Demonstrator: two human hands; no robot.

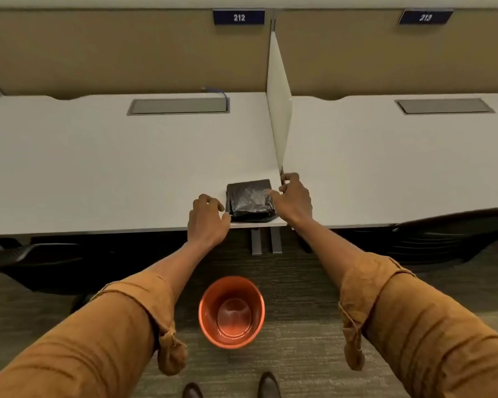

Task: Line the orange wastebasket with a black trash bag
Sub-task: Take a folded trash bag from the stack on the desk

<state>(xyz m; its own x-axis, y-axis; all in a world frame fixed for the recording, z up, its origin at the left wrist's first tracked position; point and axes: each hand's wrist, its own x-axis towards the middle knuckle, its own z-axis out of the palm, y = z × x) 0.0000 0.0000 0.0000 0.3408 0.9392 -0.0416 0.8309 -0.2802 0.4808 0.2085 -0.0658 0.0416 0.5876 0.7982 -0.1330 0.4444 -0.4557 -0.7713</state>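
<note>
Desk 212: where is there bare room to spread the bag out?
The desk is bare left of the folded black trash bag, up to the grey cable hatch. It is crowded at the front right corner, where the left hand, right hand and white divider close in.

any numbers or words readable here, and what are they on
"212" in white on the dark blue plate, on top of the tan partition behind the left desk.
"213" in white on the dark blue plate, above the right desk.
No print shows on the folded black trash bag or the orange wastebasket.
</note>
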